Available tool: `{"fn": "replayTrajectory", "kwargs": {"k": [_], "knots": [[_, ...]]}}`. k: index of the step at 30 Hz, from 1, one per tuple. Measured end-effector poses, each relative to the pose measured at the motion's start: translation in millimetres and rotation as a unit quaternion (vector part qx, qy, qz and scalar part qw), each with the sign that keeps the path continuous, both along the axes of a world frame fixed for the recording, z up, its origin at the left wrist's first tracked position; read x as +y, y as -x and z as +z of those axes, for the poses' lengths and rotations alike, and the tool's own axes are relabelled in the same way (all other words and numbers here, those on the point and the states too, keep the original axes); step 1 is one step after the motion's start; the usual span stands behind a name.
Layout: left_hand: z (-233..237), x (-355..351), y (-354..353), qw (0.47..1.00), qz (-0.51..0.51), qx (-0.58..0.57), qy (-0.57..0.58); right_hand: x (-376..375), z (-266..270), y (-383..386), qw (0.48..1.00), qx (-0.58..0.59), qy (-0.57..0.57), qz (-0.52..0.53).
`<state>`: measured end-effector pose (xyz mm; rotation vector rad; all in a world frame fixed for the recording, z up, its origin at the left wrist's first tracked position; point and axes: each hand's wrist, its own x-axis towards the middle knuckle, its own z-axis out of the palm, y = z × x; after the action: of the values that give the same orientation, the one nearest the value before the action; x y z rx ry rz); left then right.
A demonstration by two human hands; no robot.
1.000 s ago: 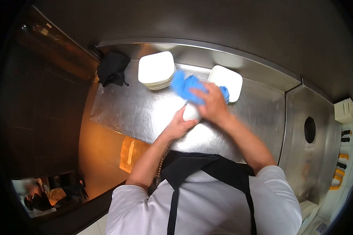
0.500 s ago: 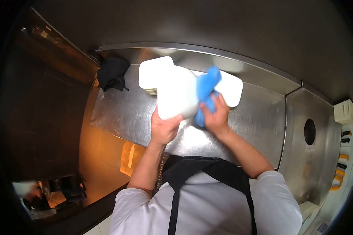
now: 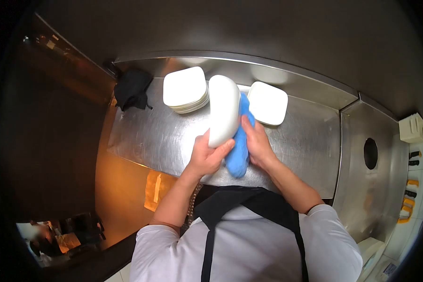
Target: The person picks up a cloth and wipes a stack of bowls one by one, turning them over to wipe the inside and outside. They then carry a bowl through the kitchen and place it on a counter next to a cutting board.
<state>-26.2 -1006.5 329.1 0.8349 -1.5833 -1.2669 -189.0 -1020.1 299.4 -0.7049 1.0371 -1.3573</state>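
The likeliest trouble, as I judge it, is a slip: the white dish (image 3: 223, 105) is up off the steel counter (image 3: 310, 145), and the left hand (image 3: 207, 157) grips only its lower end, thumb near the bottom edge. If the surface is wet or slick, a firm push from the cloth side could twist it out of those fingers. A knock is the other risk — in the view its upper part comes close to the left stack of plates (image 3: 184, 88), so a wide swing could chip a rim or shift the pile. A loose fold of the blue cloth (image 3: 238, 157) might also catch between fingers and dish and weaken the hold.

The dish is in the middle of the frame, tilted up on its side. It looks plain, glossy and white, with rounded corners and a smoothly curved outer face; no crack or stain shows, though the face toward the cloth is hidden. The right hand (image 3: 259, 143) is closed around the bunched cloth at the dish's right side — how hard it presses, I cannot tell. The cloth hangs below in a soft, crumpled lobe. White plates (image 3: 268, 103) with similar rounded corners sit right of centre, in the upper half.
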Motion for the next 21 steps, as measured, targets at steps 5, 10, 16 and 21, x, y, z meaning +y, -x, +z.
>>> {"fn": "replayTrajectory", "kwargs": {"k": [5,10,16,21], "knots": [[-38,-7,-10,0.934,0.054,-0.279,0.215,26,29,39,0.999,-0.011,-0.017,0.035],[-96,10,-8,0.845,-0.03,-0.492,0.207,12,39,64,0.974,0.157,0.149,-0.074],[-123,28,28,0.787,0.022,-0.585,0.195,3,24,13,0.816,0.519,0.232,-0.101],[-112,39,-2,0.912,0.093,-0.346,0.2,-25,-19,-16,0.66,0.681,0.313,-0.04]]}}
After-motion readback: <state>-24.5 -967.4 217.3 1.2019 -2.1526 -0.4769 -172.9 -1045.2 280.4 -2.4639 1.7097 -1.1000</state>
